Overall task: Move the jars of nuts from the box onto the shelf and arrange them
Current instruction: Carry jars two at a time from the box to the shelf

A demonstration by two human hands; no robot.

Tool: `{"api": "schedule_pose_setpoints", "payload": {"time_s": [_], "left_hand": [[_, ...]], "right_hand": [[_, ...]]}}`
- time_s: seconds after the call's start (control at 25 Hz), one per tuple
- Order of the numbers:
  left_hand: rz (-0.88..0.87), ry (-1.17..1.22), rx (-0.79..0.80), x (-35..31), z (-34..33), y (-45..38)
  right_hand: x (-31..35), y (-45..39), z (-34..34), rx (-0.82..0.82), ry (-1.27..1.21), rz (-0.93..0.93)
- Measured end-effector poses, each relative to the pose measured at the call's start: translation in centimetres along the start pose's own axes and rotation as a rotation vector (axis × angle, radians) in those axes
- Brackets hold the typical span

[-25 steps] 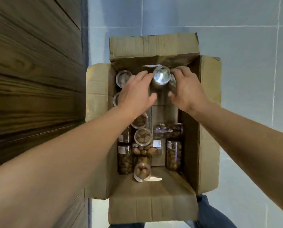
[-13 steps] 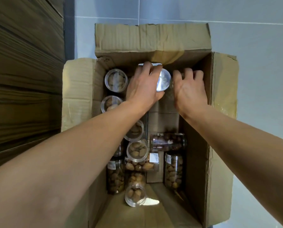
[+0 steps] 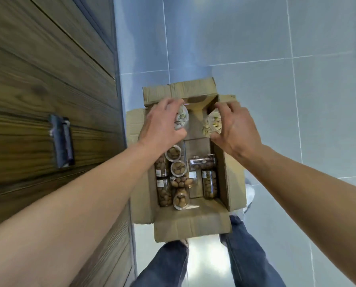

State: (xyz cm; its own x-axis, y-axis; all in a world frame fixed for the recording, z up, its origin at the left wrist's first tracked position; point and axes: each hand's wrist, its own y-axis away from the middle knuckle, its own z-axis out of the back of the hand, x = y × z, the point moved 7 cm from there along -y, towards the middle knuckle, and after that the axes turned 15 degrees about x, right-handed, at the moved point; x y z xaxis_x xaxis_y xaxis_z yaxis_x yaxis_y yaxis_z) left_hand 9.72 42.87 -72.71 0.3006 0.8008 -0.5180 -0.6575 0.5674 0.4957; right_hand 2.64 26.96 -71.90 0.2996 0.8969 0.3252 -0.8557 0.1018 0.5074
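An open cardboard box (image 3: 234,191) stands on the floor below me. My left hand (image 3: 162,123) grips a clear jar of pale green nuts (image 3: 181,120) above the box's far end. My right hand (image 3: 236,125) grips a second clear jar of pale nuts (image 3: 212,123) beside it. Both jars are raised above the box's bottom. Several jars of brown nuts (image 3: 180,183) lie and stand in the near half of the box, and one jar (image 3: 203,161) lies on its side at the right.
A dark wooden cabinet front (image 3: 38,100) with a metal handle (image 3: 62,140) fills the left side. Grey floor tiles (image 3: 276,59) surround the box. My legs in blue jeans (image 3: 245,255) stand at the box's near flap.
Both hands have closed round jars at the far end of the box and lifted them. The view has pulled back and up, so the box looks smaller.
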Motion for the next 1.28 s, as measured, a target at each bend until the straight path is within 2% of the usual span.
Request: {"api": "schedule_pose_setpoints", "payload": {"time_s": [0.2, 0.32, 0.44, 0.68, 0.96, 1.28], "left_hand": [[-0.143, -0.111, 0.067, -13.4, 9.3, 9.6], [-0.259, -0.130, 0.069, -22.7, 13.1, 14.5], [-0.354, -0.159, 0.079, -31.6, 14.3, 18.2], [-0.576, -0.283, 0.089, -51.7, 11.8, 24.2], [-0.841, -0.384, 0.079, -72.0, 6.1, 28.0], [-1.157, -0.452, 0.087, -93.0, 3.2, 28.6]], "right_hand": [[1.2, 14.3, 13.6, -0.099, -0.105, -0.070], [-0.8, 23.6, 20.8, -0.174, -0.141, -0.143], [-4.9, 31.9, 25.4, -0.212, -0.190, -0.246], [-15.3, 49.2, 33.7, -0.347, -0.190, -0.395], [-26.4, 66.2, 39.6, -0.512, -0.130, -0.534], [-36.3, 77.9, 47.4, -0.699, -0.083, -0.737]]}}
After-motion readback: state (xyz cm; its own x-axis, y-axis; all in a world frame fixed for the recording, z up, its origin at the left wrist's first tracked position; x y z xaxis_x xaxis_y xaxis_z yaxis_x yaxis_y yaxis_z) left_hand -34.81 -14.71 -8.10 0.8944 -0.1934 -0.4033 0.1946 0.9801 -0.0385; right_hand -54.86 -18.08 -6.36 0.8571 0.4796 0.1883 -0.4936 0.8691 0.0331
